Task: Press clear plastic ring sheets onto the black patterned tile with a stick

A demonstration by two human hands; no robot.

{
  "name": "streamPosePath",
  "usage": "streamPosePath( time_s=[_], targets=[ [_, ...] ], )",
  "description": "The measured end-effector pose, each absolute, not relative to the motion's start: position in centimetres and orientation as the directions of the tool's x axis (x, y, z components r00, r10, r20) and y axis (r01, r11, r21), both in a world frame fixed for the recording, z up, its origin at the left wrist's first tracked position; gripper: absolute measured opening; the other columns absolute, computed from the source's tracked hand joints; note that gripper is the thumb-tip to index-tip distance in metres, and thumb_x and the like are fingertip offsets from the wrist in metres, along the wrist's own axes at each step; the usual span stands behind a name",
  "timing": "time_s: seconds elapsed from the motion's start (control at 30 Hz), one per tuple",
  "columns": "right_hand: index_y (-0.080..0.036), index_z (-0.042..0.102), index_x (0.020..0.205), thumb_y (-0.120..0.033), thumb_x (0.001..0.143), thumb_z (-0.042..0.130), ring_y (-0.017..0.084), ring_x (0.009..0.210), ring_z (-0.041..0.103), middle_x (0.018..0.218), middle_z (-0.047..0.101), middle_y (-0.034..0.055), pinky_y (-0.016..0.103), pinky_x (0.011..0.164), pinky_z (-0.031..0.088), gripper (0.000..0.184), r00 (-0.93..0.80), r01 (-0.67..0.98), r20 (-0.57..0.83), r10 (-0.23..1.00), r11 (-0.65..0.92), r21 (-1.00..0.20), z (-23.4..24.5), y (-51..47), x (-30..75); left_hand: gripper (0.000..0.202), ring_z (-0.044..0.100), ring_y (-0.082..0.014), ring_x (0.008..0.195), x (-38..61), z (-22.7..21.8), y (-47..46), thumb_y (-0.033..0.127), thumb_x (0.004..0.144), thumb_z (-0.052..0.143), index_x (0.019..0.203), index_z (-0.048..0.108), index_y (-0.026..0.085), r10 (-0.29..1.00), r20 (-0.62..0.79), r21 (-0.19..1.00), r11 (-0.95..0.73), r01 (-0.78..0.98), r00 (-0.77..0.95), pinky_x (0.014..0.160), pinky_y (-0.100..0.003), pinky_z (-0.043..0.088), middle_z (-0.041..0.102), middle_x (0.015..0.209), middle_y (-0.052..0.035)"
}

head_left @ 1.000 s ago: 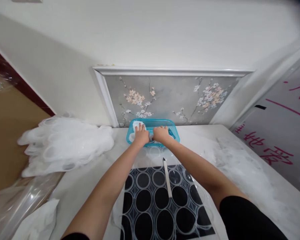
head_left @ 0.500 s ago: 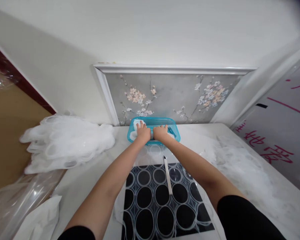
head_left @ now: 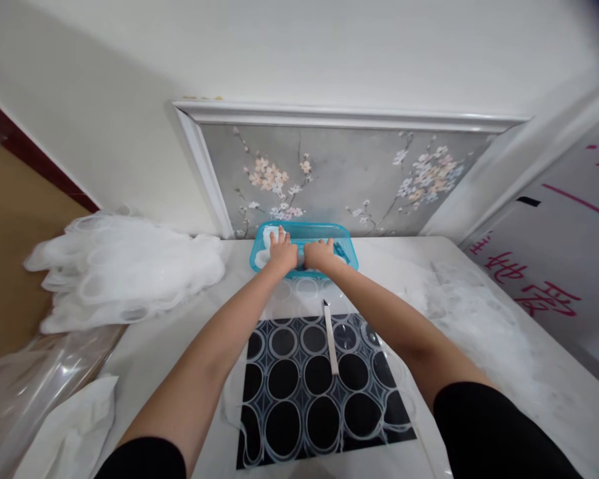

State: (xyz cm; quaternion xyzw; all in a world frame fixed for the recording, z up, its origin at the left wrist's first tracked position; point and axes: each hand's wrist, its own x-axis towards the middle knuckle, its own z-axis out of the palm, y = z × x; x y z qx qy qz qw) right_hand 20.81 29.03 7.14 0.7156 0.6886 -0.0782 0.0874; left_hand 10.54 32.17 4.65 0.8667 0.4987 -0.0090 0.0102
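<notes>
Both my arms reach forward into a turquoise plastic basket (head_left: 349, 247) at the far edge of the white table. My left hand (head_left: 282, 253) rests palm down on white round pieces (head_left: 269, 236) inside the basket. My right hand (head_left: 319, 254) lies beside it, also palm down in the basket, with a blue item (head_left: 342, 250) just right of its fingers. Whether either hand grips anything is hidden by the backs of the hands. A black mat with a ring pattern (head_left: 319, 382) lies between my arms, and a slim white knife (head_left: 330, 336) rests on it.
A heap of clear film with round cut-outs (head_left: 124, 266) sits at the left. Crumpled plastic sheeting (head_left: 24, 392) hangs off the left edge. More film scraps (head_left: 474, 319) lie at the right. A framed floral panel (head_left: 339, 179) leans against the wall behind the basket.
My hands stay in the basket, shifting only slightly. The view has tilted a little, so the basket and mat sit higher in the picture.
</notes>
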Motion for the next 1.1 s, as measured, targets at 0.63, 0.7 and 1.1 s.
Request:
streamPosePath(
  time_s=[0.63,0.7,1.1],
  targets=[
    [-0.019,0.065,0.072,-0.034,0.076,0.06,0.019,0.07,0.062,0.073,0.069,0.0047,0.027,0.06,0.038,0.017,0.101,0.864,-0.208,0.973,-0.189,-0.467,1.3,8.3,23.7,0.042,0.002,-0.039,0.143,-2.8,-0.1,11.7,0.053,0.086,0.053,0.117,0.063,0.028,0.75,0.11,0.286,-0.652,0.702,0.652,0.111,-0.063,0.01,0.014,0.157,-0.0056],
    [-0.018,0.064,0.074,-0.033,0.077,0.058,0.017,0.069,0.062,0.073,0.068,0.0033,0.026,0.062,0.04,0.016,0.05,0.809,-0.186,0.981,-0.149,-0.568,1.5,7.7,24.6,0.04,0.004,-0.0388,0.142,-3.9,-0.3,10.3,0.052,0.087,0.053,0.117,0.063,0.028,0.743,0.128,0.279,-0.663,0.695,0.657,0.11,-0.062,0.013,0.015,0.156,-0.0055],
    [-0.022,0.054,0.087,-0.036,0.097,0.03,0.022,0.086,0.056,0.085,0.065,0.0047,0.036,0.075,0.042,0.029,0.045,0.879,0.062,0.997,-0.01,-0.477,0.8,-6.2,29.0,0.025,0.048,-0.0236,0.092,-9.3,0.0,3.6,0.044,0.082,0.061,0.093,0.065,0.021,0.756,0.115,0.324,-0.642,0.696,0.644,0.083,-0.04,0.043,0.057,0.095,-0.0055]
  ],
)
